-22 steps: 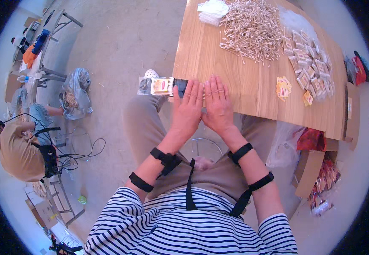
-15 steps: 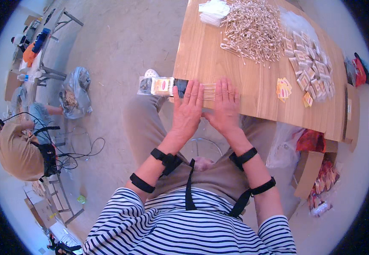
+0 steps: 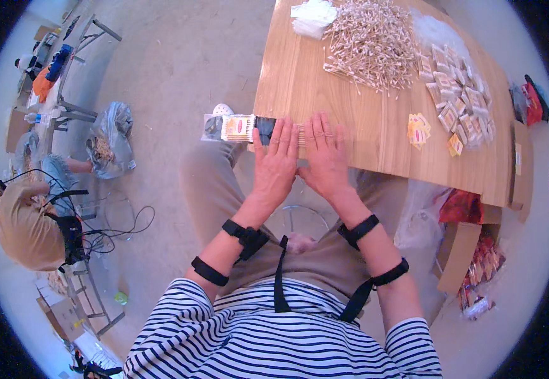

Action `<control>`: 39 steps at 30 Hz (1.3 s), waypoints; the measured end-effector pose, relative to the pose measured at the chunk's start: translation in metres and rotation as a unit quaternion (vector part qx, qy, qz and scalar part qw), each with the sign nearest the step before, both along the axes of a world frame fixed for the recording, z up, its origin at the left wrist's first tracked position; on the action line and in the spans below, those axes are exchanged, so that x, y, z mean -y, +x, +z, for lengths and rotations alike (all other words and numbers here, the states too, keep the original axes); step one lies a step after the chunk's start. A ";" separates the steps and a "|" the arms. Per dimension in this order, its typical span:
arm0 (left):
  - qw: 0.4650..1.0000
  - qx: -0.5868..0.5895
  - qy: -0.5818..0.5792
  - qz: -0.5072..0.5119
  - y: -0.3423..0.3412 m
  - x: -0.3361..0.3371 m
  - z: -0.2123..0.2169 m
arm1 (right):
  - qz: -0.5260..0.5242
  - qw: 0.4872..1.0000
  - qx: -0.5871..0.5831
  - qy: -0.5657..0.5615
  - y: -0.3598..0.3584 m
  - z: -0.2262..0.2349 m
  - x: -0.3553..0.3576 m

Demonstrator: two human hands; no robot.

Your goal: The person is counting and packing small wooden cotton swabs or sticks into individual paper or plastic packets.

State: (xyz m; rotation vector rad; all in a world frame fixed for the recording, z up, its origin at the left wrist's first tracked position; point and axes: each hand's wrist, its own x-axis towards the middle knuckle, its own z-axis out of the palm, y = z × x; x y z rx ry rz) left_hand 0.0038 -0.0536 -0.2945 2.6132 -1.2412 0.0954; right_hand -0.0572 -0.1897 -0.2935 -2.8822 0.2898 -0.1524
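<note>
Near the table's front left corner, my left hand lies flat with its fingers straight. Beside it my right hand is also flat, fingers stretched out, with the thumbs close together. A row of cotton swabs shows in the narrow gap between the hands; the rest of the row is hidden under them. Left of my left hand, a black flat piece sits at the table edge. Past it, a clear bag holding cotton swabs and a printed card sticks out beyond the edge.
On the wooden table lie a big heap of loose swabs, many filled packets, small yellow cards and clear bags. An open cardboard box stands at the lower right. Another person sits at the left.
My right hand has slid left toward my left hand, so the gap showing the swabs is narrower. My left hand has barely moved.
</note>
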 end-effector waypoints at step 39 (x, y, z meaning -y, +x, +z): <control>1.000 -0.007 0.004 -0.021 0.003 -0.015 0.006 | -0.006 0.998 0.056 0.027 0.009 -0.014 -0.014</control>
